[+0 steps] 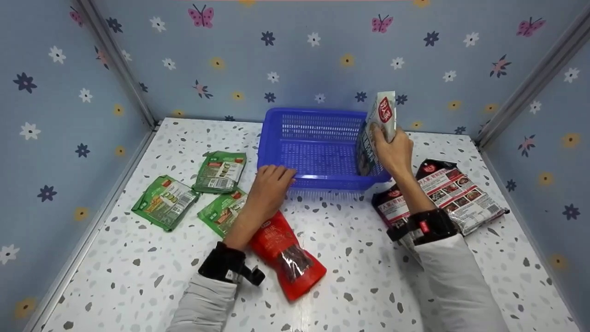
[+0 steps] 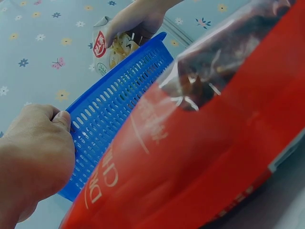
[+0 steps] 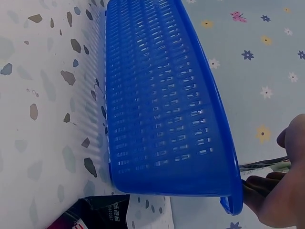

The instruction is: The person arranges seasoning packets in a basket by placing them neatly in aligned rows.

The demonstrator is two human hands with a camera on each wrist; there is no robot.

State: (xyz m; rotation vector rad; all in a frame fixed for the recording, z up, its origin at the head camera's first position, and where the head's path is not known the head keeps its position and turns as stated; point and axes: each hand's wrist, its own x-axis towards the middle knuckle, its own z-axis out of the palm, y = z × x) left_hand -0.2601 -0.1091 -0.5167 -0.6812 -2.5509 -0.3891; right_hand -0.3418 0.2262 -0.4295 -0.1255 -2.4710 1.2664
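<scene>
A blue wall (image 1: 304,83) with flowers and butterflies stands behind a white, speckled table (image 1: 341,281). On the table, by the back wall, sits a blue basket (image 1: 322,183) full of little holes. To its right lie two black and white bags (image 1: 465,198), one partly hidden under the right arm. A shiny red bag (image 1: 276,242) lies in front of the basket, partly under the left arm. A gray and white bag (image 1: 366,150) stands up at the right end of the basket, its bottom inside and its top poking out. The right hand (image 1: 394,150) pinches that bag, with the thumb on one side and the fingers on the other. The left hand (image 1: 269,191) grips the basket's near left corner, fingers bent over the rim. Three small green packs (image 1: 168,203) lie close together to the left, one partly behind the left arm.
</scene>
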